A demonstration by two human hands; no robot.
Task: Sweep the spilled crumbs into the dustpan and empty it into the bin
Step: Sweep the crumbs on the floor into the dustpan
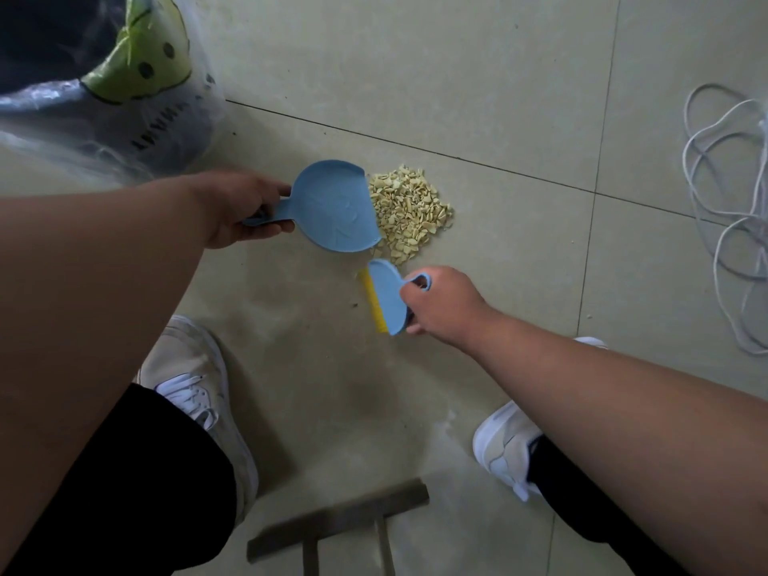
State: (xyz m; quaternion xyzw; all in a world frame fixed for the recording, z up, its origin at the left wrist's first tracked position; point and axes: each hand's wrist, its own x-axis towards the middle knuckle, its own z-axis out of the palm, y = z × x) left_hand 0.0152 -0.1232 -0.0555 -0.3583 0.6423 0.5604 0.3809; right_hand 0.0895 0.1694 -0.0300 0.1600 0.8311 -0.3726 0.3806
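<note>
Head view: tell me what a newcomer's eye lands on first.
The pale yellow crumb pile on the tile floor, mid-frame, stands out first. The blue dustpan, held by the left hand, sits against its left edge. Just below, the right hand grips a blue brush with yellow bristles.

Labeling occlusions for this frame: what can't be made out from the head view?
- Bin: cut off by the top-left edge, veiled by its plastic liner; contents unreadable.
- Dustpan handle: mostly hidden by the left hand.
- Brush bristles: only a yellow strip shows; the blue body covers the rest.
- White cord: runs off the right edge.
- Crumbs under the dustpan lip: cannot tell.
</note>
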